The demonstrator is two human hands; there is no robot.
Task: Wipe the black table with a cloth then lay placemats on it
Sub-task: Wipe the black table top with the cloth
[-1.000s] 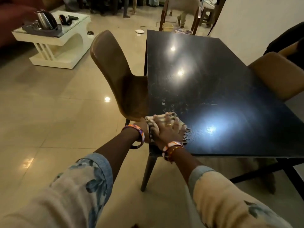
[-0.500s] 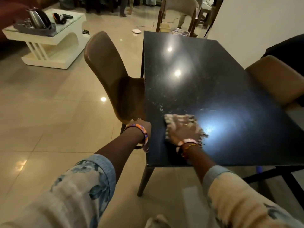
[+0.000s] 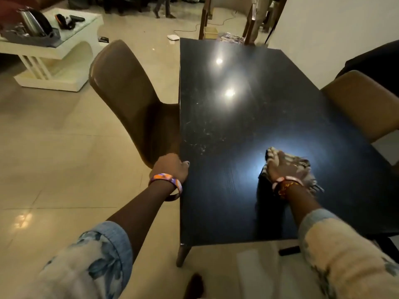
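1. Right hand (image 3: 285, 167): pressed flat, fingers spread, on a pale fringed cloth (image 3: 302, 169). The cloth lies on the near right part of the black tabletop (image 3: 237, 126); the hand bears down on it and does not close around it.
2. Left hand (image 3: 171, 167): rests at the tabletop's left edge, thumb on top. The other fingers are hidden, so whether they curl under the edge cannot be told. It holds no object.
3. The two hands are well apart, with bare tabletop between them.
4. Surface condition: pale specks and smears show on the left-centre area, beyond the left hand. The far half carries light reflections only.
5. Surroundings: a brown chair (image 3: 129, 100) stands against the left edge; a second chair (image 3: 362, 104) stands at the right.
6. Step in hand, as judged: wiping, not yet complete. No placemats are in view.
7. Next move, as judged: carry the cloth across the smeared patch under steady pressure, then fetch placemats.
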